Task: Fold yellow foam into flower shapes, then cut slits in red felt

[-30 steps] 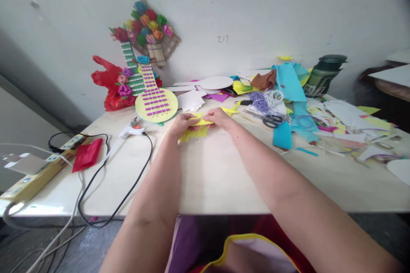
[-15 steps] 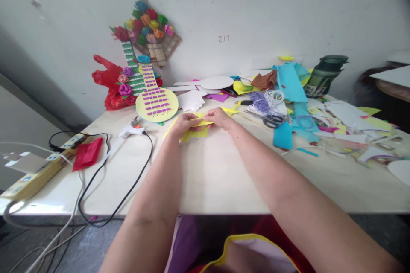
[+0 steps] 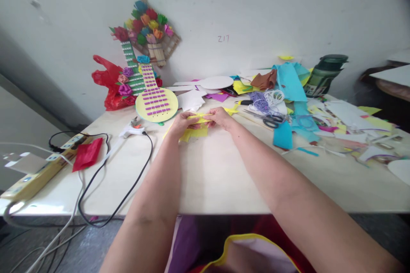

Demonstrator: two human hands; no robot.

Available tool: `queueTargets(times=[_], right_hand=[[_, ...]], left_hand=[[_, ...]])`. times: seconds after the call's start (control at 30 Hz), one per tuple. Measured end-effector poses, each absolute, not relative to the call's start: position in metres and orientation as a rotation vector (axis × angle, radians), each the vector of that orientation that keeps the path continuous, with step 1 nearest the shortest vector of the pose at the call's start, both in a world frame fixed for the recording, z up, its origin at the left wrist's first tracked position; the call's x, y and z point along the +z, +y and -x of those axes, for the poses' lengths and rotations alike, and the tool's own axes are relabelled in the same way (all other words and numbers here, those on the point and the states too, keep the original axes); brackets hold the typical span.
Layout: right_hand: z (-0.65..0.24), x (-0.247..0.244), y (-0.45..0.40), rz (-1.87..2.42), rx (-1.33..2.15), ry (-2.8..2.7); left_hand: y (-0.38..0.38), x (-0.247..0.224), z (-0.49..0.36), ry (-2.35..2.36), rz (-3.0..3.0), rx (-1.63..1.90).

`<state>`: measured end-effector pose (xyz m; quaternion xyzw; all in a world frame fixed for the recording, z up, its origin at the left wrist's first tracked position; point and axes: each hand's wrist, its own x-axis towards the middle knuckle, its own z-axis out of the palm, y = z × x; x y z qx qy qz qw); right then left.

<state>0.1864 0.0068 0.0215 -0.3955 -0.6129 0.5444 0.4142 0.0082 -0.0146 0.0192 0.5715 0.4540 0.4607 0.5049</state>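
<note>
Only the right hand [image 3: 219, 118] has shifted slightly at its fingers, so handling of the yellow paper [image 3: 199, 132] continues, the left hand [image 3: 184, 124] also pinching it narrowly, a strip bridging both hands and a flap just below.

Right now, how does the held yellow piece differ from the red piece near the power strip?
The yellow piece is held between the left hand and the right hand; the red piece lies untouched near the power strip. The yellow piece looks bunched, the red piece flatter and squarer. Both look thin.
</note>
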Motion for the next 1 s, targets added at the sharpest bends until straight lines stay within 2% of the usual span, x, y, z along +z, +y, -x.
queueTargets(times=[1.0], right_hand=[[-0.1833,0.0138,0.0078,0.899,1.414,-1.454]], left_hand=[[-0.0177,0.0199,-0.0118,1.084,-1.43,1.055]])
